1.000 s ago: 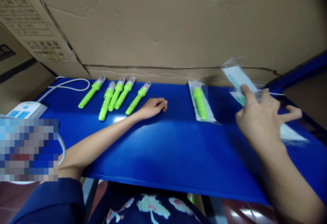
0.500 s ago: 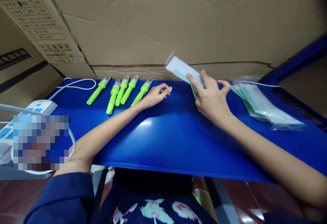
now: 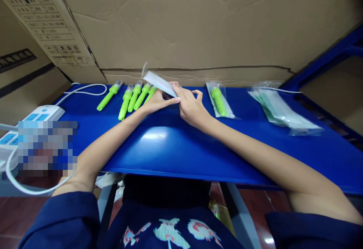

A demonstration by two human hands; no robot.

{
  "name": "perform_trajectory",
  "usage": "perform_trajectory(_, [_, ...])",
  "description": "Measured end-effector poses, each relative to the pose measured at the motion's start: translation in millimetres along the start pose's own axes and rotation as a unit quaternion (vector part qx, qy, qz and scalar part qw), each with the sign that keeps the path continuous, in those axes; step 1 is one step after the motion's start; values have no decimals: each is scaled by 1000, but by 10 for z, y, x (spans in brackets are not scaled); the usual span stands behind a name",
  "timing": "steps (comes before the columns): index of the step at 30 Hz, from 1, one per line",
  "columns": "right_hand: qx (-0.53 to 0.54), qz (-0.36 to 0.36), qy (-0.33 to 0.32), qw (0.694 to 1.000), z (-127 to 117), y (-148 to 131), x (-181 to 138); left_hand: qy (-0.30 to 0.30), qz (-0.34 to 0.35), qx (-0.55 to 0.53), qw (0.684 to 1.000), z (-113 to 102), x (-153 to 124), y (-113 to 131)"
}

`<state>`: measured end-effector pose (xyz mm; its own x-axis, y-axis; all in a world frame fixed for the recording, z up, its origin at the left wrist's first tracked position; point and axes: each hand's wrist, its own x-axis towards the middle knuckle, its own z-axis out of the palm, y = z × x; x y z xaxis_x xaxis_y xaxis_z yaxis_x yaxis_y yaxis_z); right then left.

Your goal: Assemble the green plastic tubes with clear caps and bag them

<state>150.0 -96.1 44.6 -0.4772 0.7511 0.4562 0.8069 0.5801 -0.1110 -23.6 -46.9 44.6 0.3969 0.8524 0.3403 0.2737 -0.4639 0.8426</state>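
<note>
In the middle of the head view my two hands meet above the blue table. My right hand is closed on a clear plastic bag with a white card inside, tilted up to the left. My left hand grips the same bag from below, its thumb reaching toward my right fingers; the bag partly hides its other fingers. Just left of it lie several green light sticks with clear caps, one partly covered by that hand. Right of my hands lies a bagged green light stick.
More flat plastic bags with cards are piled at the right of the blue table. A white power strip with cables stands at the left. Cardboard walls the back and left side. A blue frame rises at the right.
My right hand has carried the bag leftward to my left hand, which now meets it. The bagged light stick at the right, mostly hidden before, lies in plain view.
</note>
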Motion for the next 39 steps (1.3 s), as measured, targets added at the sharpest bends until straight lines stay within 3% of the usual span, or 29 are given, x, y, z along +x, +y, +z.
perform_trajectory(6, [15,-14,50,999,-10,94,50,92,-3,-77,993,-95,96,-37])
perform_trajectory(9, [24,-1,107,994,2,188,58,199,-3,-176,964,-273,220,-87])
perform_trajectory(13, [58,15,111,992,166,268,153,254,-21,-260,932,-517,323,-158])
perform_trajectory(15, [89,6,78,993,304,271,278,263,-30,-282,922,-595,331,-187])
perform_trajectory(18, [158,24,86,983,530,245,551,267,-34,-309,912,-664,321,-218])
perform_trajectory(20, [209,74,91,971,659,219,742,269,-35,-323,907,-695,314,-233])
perform_trajectory(23, [243,137,38,960,766,184,945,275,-41,-340,898,-738,309,-263])
perform_trajectory(29, [160,6,-109,981,708,120,1020,273,-65,-384,880,-776,325,-328])
perform_trajectory(34, [0,-71,-95,993,639,60,1017,257,-78,-406,873,-743,310,-326])
perform_trajectory(39, [-54,-77,-111,989,526,94,944,213,-70,-402,888,-713,268,-328])
